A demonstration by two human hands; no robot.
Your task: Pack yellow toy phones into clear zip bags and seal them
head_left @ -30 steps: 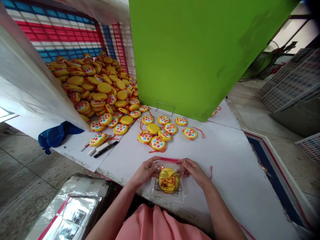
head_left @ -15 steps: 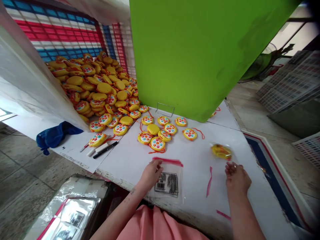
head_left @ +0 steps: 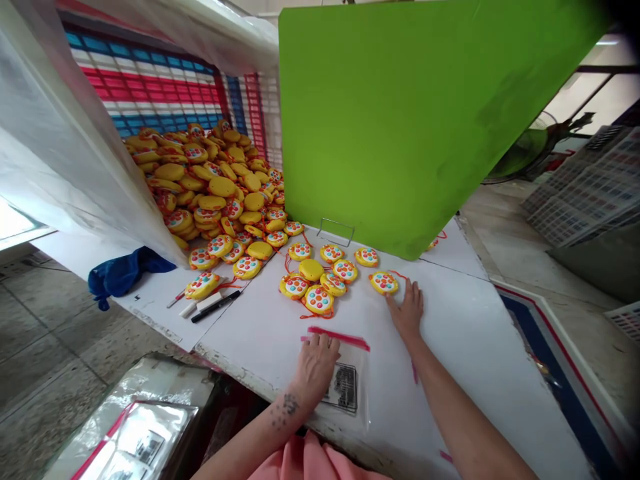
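My left hand point(head_left: 319, 367) rests on a small stack of clear plastic bags point(head_left: 361, 393) with a pink strip along the top and black print. Its fingers are curled at the upper bag's edge and partly hide the print. My right hand point(head_left: 409, 312) reaches forward, thumb and fingers apart, beside a round yellow toy point(head_left: 384, 282) with coloured buttons and an orange cord. The thumb is close to the toy's near edge; whether it touches cannot be made out. Several like toys point(head_left: 319, 300) lie in a group to the left.
A big heap of yellow toys point(head_left: 215, 187) spills from a mesh-sided bin at left. A green board point(head_left: 400, 133) stands behind, a wire stand point(head_left: 336, 232) at its foot. A black marker point(head_left: 215, 307) and a blue cloth point(head_left: 125, 273) lie left. More bags point(head_left: 140, 440) sit below the table.
My right hand has let go of a bagged toy at the right, now out of sight, and has moved left and forward to a loose toy. My left hand stays at the bags, fingers more bent.
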